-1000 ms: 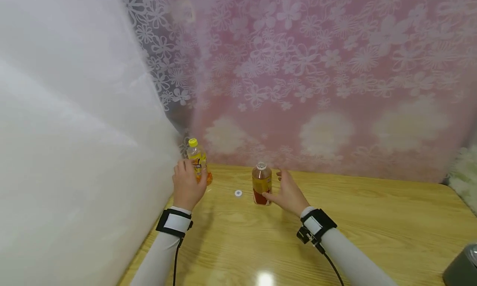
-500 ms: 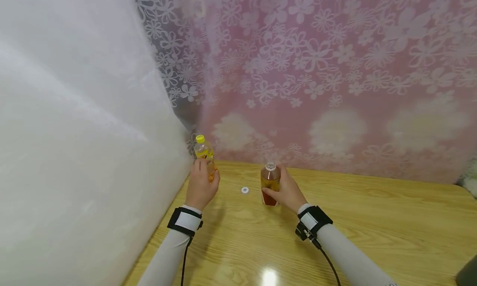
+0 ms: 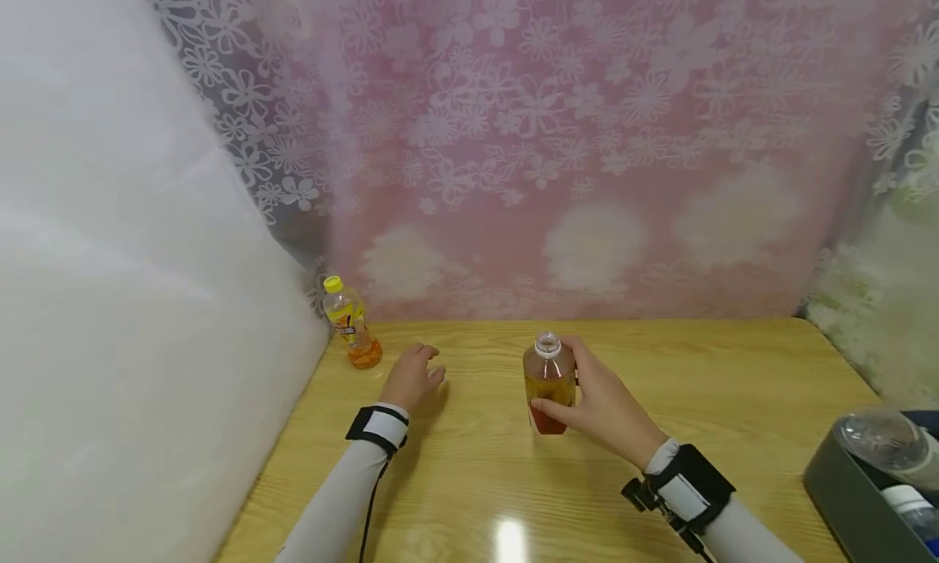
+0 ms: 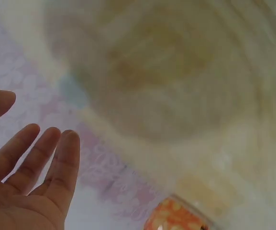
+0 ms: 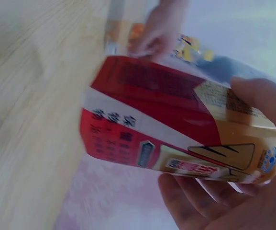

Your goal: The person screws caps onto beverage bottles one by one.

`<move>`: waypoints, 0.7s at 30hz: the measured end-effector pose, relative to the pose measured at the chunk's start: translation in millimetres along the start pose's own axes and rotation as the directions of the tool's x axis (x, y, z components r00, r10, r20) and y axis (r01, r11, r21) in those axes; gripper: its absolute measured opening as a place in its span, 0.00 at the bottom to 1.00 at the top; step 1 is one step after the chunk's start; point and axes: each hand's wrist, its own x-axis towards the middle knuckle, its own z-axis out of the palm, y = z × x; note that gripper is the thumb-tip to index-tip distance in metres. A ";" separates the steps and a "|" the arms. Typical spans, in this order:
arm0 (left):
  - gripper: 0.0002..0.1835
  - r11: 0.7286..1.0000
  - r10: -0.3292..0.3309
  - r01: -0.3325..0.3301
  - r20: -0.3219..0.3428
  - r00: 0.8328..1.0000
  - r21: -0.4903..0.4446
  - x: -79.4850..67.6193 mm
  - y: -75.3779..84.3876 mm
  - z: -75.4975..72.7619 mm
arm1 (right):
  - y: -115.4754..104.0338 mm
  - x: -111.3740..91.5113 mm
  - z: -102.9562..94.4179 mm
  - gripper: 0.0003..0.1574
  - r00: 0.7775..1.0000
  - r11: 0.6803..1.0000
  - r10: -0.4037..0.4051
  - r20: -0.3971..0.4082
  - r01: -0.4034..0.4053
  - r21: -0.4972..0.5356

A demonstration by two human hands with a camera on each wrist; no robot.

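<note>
In the head view my right hand (image 3: 605, 400) grips an uncapped bottle (image 3: 550, 384) of red-brown drink, thumb on the near side and fingers behind. The right wrist view shows the bottle's red and gold label (image 5: 176, 129), its base off the table. My left hand (image 3: 412, 377) is just above the table, between the two bottles. Its fingers (image 4: 47, 167) are spread and loosely straight, with nothing between them in the left wrist view. A yellow-capped bottle (image 3: 350, 323) stands to its left. The white cap is out of sight in the head view.
At the lower right stands a grey box (image 3: 844, 490) with a clear bottle (image 3: 880, 441) and a white-capped bottle (image 3: 910, 502) in it. White sheeting (image 3: 147, 302) borders the wooden table (image 3: 469, 481) on the left; a pink floral curtain (image 3: 477, 221) hangs behind.
My left hand has let go of the yellow-capped bottle and moved right. My right hand has closed round the uncapped bottle and lifted it nearer. The head view has turned right.
</note>
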 end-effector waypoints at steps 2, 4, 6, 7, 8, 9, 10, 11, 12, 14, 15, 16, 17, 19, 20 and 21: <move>0.19 0.999 -0.031 0.031 0.019 0.999 0.020 -1.6 -5.7 6.1 | -2.8 -13.6 -8.9 0.56 1.000 1.000 0.002 0.000 -0.002 -0.019; 0.19 0.998 -0.051 0.050 0.026 0.998 0.045 -3.6 -11.4 10.4 | -3.5 -27.4 -16.7 0.56 1.000 1.000 0.010 0.003 -0.010 -0.029; 0.19 0.995 -0.066 0.064 0.033 0.997 0.072 -5.6 -14.4 12.5 | -2.2 -40.7 -23.6 0.55 1.000 0.999 0.022 0.005 -0.022 -0.032; 0.19 0.994 -0.072 0.068 0.040 0.997 0.082 -6.3 -14.6 12.9 | -1.1 -46.9 -26.7 0.56 0.999 0.999 0.036 0.006 -0.036 -0.031; 0.19 0.994 -0.075 0.070 0.047 0.996 0.087 -6.9 -14.2 13.0 | 0.4 -52.8 -29.6 0.57 0.999 0.998 0.048 0.006 -0.048 -0.034; 0.19 0.994 -0.076 0.072 0.053 0.996 0.085 -7.1 -13.5 13.2 | 2.0 -58.2 -32.2 0.57 0.998 0.998 0.059 0.004 -0.059 -0.034; 0.18 0.994 -0.077 0.073 0.055 0.995 0.082 -7.2 -12.6 13.6 | 3.8 -62.6 -34.6 0.57 0.998 0.997 0.068 0.000 -0.068 -0.037; 0.17 0.995 -0.074 0.070 0.055 0.996 0.077 -6.9 -11.4 13.9 | 5.6 -66.3 -36.5 0.57 0.997 0.997 0.073 -0.005 -0.073 -0.039; 0.16 0.995 -0.070 0.067 0.053 0.996 0.073 -6.5 -9.8 14.1 | 7.4 -69.4 -38.2 0.57 0.997 0.996 0.075 -0.011 -0.076 -0.042; 0.13 0.996 -0.069 0.065 0.052 0.996 0.069 -5.9 -6.5 15.1 | 11.0 -73.8 -40.2 0.57 0.997 0.996 0.078 -0.018 -0.078 -0.034; 0.11 0.996 -0.067 0.063 0.052 0.996 0.068 -5.4 -4.6 15.9 | 12.6 -75.5 -40.9 0.56 0.997 0.996 0.080 -0.021 -0.080 -0.030; 0.10 0.996 -0.064 0.060 0.053 0.997 0.071 -5.1 -2.3 16.5 | 14.2 -77.2 -41.2 0.56 0.996 0.996 0.082 -0.021 -0.082 -0.024; 0.09 0.996 -0.059 0.055 0.056 0.997 0.070 -4.6 0.5 17.1 | 15.7 -79.1 -41.4 0.56 0.996 0.996 0.084 -0.019 -0.084 -0.017; 0.08 0.998 -0.036 0.033 0.064 0.997 0.050 -3.1 8.6 17.3 | 18.7 -83.1 -41.4 0.56 0.995 0.996 0.094 -0.018 -0.094 -0.006; 0.09 0.999 -0.024 0.022 0.072 0.997 0.027 -2.0 14.7 16.5 | 20.3 -85.4 -41.3 0.56 0.995 0.995 0.095 -0.020 -0.095 -0.005; 0.10 1.000 -0.009 0.009 0.080 0.997 -0.006 -0.5 22.2 15.2 | 21.9 -87.6 -41.1 0.56 0.995 0.995 0.095 -0.025 -0.095 -0.006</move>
